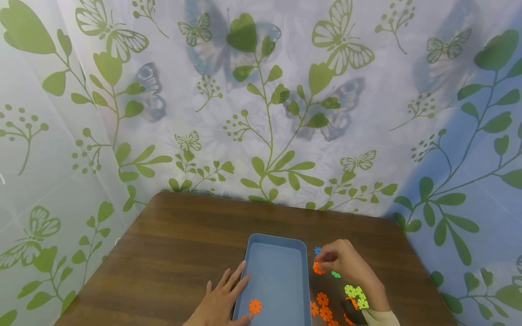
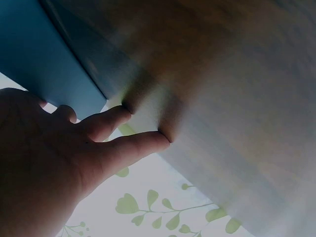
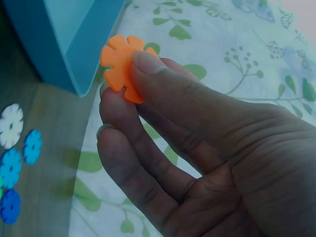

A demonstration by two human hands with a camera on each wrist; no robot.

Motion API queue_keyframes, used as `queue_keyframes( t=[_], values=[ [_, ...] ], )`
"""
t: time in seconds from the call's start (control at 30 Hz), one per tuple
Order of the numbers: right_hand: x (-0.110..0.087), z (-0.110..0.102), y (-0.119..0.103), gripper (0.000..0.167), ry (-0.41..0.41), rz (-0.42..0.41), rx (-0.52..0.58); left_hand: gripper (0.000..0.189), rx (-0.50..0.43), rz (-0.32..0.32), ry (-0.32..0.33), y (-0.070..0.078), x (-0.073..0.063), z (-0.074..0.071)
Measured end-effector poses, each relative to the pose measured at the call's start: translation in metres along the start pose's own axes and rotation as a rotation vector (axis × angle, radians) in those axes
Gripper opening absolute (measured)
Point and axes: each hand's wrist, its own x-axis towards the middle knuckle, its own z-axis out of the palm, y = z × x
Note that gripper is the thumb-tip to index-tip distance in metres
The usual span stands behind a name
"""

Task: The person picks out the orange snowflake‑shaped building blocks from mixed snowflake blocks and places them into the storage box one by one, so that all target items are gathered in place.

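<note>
My right hand (image 1: 346,265) pinches an orange snowflake disc (image 3: 117,69) between thumb and fingertips, to the right of the blue tray (image 1: 277,271). The notches round the disc's edge show in the right wrist view. Another orange snowflake disc (image 1: 254,306) lies inside the tray, towards its near left part. On the tray's left side rests my left hand (image 1: 222,301), its fingers straight and spread over the rim and the tabletop. In the left wrist view, two fingertips (image 2: 165,137) reach past the tray's corner.
Right of the tray lie several orange discs (image 1: 325,313), yellow-green discs (image 1: 350,290), a green disc (image 1: 335,274) and a blue disc (image 1: 317,250). White and blue discs show in the right wrist view. A leaf-patterned curtain (image 1: 261,113) hangs behind the brown table (image 1: 183,249).
</note>
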Motion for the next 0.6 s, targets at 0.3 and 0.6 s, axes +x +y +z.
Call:
queue_keyframes(
  t=[0.3,0.6],
  values=[
    [0.018,0.008,-0.009,0.013,-0.001,-0.047,0.031,0.089,-0.009,0.008,0.002,0.002,0.000,-0.001],
    [0.036,0.017,-0.014,0.009,-0.012,-0.076,0.060,0.089,0.007,0.004,0.001,0.001,-0.001,-0.001]
  ],
)
